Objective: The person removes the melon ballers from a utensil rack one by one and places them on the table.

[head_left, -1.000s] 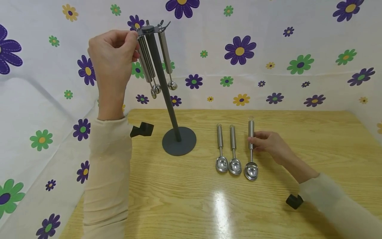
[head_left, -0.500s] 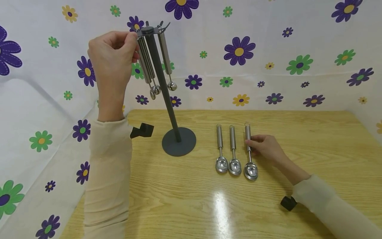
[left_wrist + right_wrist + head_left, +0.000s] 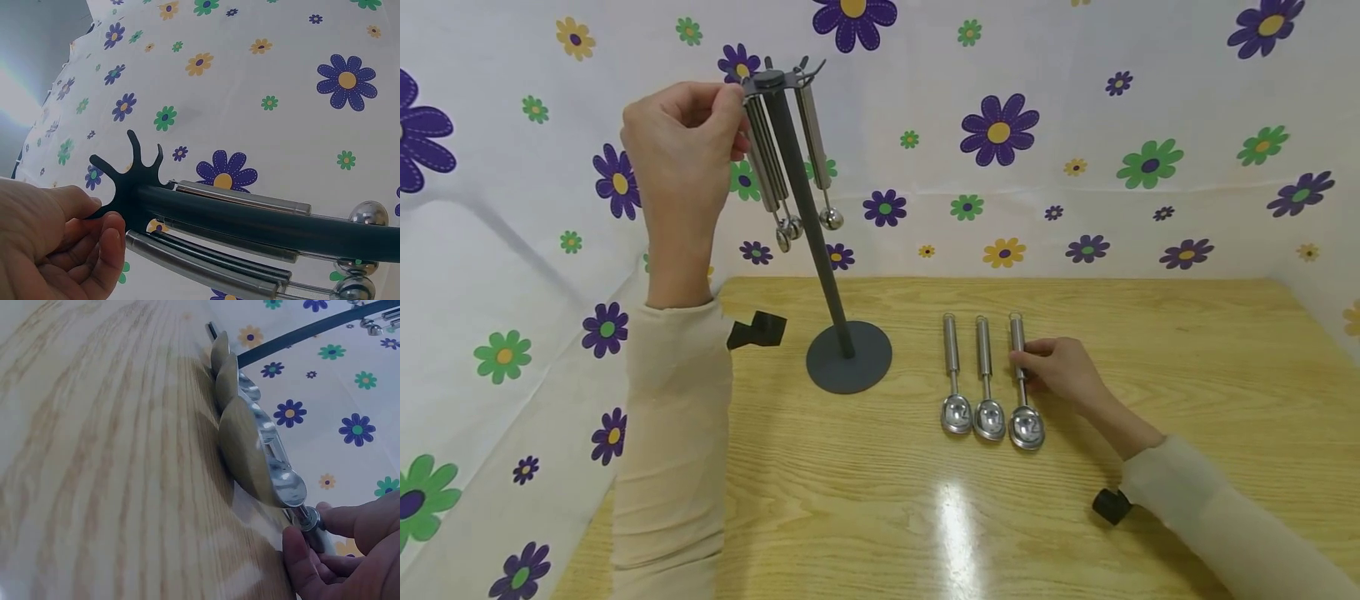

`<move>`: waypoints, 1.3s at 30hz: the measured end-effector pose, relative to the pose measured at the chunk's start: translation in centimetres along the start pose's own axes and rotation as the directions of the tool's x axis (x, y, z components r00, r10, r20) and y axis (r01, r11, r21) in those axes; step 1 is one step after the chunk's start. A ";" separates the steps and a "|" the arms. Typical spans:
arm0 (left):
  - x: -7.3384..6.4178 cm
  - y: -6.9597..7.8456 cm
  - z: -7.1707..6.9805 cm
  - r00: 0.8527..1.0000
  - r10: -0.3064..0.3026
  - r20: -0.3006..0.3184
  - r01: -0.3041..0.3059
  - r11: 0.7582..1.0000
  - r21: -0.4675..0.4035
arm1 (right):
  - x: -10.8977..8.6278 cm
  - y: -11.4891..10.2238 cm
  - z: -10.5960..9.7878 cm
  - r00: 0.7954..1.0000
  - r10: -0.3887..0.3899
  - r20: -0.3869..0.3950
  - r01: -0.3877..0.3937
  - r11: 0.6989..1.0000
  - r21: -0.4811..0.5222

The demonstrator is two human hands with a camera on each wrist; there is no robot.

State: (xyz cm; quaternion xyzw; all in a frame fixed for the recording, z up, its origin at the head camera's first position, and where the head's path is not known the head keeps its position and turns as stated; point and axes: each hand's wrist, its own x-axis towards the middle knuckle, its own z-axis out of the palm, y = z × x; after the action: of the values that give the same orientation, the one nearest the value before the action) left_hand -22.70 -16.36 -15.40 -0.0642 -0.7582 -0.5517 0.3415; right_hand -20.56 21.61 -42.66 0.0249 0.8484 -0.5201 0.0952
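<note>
My left hand [image 3: 681,146] pinches a hook at the top of a dark grey utensil stand [image 3: 805,192]; in the left wrist view the thumb and fingers [image 3: 111,234] close on that hook arm. From the other hooks hang several steel melon ballers [image 3: 817,150] with small round bowls. On the table, my right hand [image 3: 1067,371] grips the handle of the rightmost steel ice cream scoop [image 3: 1027,427]. Left of it lie two similar scoops, the middle one [image 3: 989,418] and the leftmost one [image 3: 957,413], handles pointing away. All three bowls line up in the right wrist view.
The stand's round base [image 3: 872,367] sits on the wooden table [image 3: 850,500], left of the scoops. A white flowered cloth [image 3: 910,100] hangs behind and along the sides. Black camera mounts [image 3: 760,329] stick out at both wrists.
My right hand has shifted left with the rightmost scoop, whose handle has swung closer to the other two. The left hand keeps its pinch at the top of the stand.
</note>
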 end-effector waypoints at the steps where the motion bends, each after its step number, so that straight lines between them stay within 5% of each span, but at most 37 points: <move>1: 0.0 0.0 0.0 1.000 0.001 -0.002 -0.001 1.000 0.001 | 0.0 0.0 0.1 1.000 -0.003 -0.005 0.003 1.000 -0.011; 24: -0.2 0.0 0.0 1.000 0.001 -0.016 -0.001 1.000 -0.002 | 0.2 -0.5 0.5 0.998 -0.021 -0.057 0.012 0.987 -0.157; 32: -0.3 0.2 0.7 1.000 0.016 -0.023 -0.016 1.000 0.004 | 0.4 -2.0 -0.5 0.976 -0.165 -0.142 0.130 0.966 -0.225; 39: 0.0 0.2 0.5 1.000 -0.016 -0.026 0.017 1.000 0.027 | 1.3 -6.9 0.2 0.939 -0.324 -0.114 0.298 0.934 -0.197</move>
State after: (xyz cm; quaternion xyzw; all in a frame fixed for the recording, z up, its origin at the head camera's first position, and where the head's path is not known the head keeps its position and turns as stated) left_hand -22.80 -15.81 -15.31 -0.0463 -0.7616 -0.5450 0.3476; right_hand -22.78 18.26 -36.96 -0.0810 0.8891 -0.4480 -0.0483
